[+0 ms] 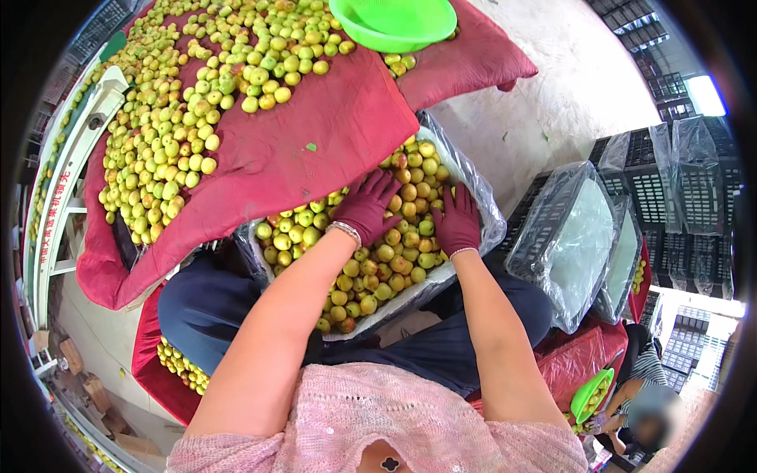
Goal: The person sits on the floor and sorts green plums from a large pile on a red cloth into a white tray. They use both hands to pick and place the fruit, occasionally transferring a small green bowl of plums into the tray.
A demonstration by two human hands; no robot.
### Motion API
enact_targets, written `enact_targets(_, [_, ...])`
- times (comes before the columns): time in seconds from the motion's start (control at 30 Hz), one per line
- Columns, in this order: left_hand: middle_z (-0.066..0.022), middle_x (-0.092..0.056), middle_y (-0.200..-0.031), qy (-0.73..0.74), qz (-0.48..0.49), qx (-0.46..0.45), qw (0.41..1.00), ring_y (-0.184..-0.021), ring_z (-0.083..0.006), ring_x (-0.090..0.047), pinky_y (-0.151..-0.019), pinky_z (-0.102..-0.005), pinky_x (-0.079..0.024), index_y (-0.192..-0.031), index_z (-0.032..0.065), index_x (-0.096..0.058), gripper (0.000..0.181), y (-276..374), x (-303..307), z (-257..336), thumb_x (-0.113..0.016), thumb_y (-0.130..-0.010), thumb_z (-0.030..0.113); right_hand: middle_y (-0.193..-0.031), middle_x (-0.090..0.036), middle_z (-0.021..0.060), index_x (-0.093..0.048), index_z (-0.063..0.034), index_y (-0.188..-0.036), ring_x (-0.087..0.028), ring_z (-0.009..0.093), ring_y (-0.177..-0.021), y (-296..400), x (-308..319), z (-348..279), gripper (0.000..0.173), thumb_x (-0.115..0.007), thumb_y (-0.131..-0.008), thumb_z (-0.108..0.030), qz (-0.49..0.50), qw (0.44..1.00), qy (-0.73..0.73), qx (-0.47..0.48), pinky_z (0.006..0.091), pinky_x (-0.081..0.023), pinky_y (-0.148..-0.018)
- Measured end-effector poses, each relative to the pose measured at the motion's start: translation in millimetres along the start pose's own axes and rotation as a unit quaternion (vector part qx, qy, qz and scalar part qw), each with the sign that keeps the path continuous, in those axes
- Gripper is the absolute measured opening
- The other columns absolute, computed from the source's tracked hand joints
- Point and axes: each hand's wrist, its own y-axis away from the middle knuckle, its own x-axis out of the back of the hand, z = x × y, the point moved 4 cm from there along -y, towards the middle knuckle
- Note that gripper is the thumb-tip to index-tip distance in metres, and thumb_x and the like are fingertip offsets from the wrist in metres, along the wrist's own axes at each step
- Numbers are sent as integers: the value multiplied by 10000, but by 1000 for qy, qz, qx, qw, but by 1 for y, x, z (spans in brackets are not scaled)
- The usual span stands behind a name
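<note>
Between my knees stands a crate lined with clear plastic film and a pale sheet (489,227), filled with green-yellow, red-blushed fruits that look like jujubes (384,266). My left hand (368,207), in a maroon glove, lies palm down on the fruit near the middle, fingers spread. At the crate's right side my right hand (458,220), also gloved, rests flat on the fruit with fingers a little apart, close to the lining. Whatever lies under the palms is hidden. A red padded cloth (319,142) overhangs the crate's far left part.
Many loose jujubes (157,159) lie on the cloth, beside a green plastic basin (393,26). White machine framework (65,183) runs along the left. Film-wrapped crates (568,236) stand at right, before stacked black crates (662,183). A person (644,378) works at lower right near another green basin (591,393).
</note>
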Motion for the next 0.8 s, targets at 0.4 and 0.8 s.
enact_targets(0.4, [-245,-592,-1199,122,425,394,806,-1114,-410,-547,-1044,-434,-394,-1269,-18,-527,589,191,23,-91,-734,-731,104,-1333,-500,290,-421,81,-1342,-477,402,-1259,96,-3,22,712,-759,-750,-124,292,851,-269,-343,415,-370,-1078])
enact_targets(0.8, [-160,-581,-1312,858,202,353,314,-1198,-337,-550,-1062,-425,-405,-1326,0,-535,530,203,-59,-158,-570,-886,294,-1096,-658,260,-566,87,-1138,-638,393,-1026,109,-72,32,511,-741,-798,-252,236,651,-450,-564,434,-497,-886])
